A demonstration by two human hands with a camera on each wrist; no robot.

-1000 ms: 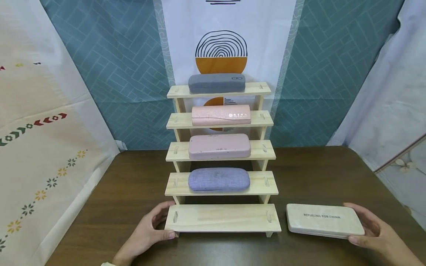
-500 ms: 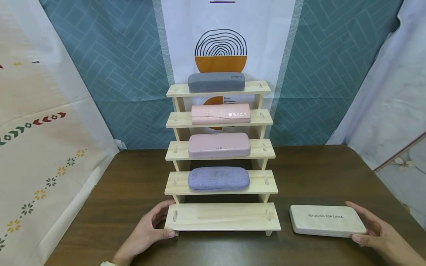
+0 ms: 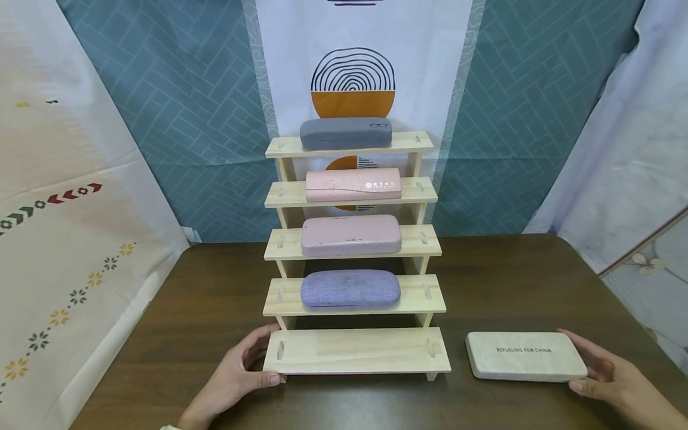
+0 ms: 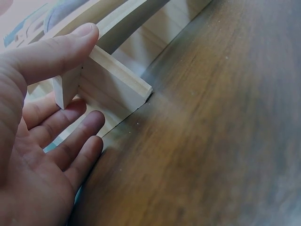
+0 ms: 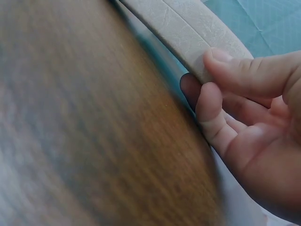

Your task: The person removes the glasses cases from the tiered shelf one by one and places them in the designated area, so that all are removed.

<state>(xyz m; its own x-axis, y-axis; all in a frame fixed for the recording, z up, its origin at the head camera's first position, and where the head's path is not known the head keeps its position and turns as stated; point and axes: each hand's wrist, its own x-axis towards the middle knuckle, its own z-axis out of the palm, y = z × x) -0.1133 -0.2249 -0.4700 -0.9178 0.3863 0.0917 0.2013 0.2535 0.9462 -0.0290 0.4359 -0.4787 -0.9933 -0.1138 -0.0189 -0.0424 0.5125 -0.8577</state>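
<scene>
The left-hand grip [image 3: 231,376] is holding the left end of the rack [image 3: 414,298], partly curled around the bottom step [image 3: 357,352], presumably steadying it. Right of the rack, the right-hand grip [image 3: 615,379] is pinching the white case [image 3: 524,364] by its outer end, apparently keeping its lettering [image 3: 524,350] uncovered. Four other cases [image 3: 351,236] are lying centred on the rack, seemingly for balance.

The rack [image 3: 357,351] stands on the table [image 3: 199,292], cases [image 3: 350,289] on its upper four shelves [image 3: 412,300]; right of it, another case [image 3: 524,363]; left, the left hand [image 3: 236,373]; behind it, a curtain [image 3: 494,179]
</scene>
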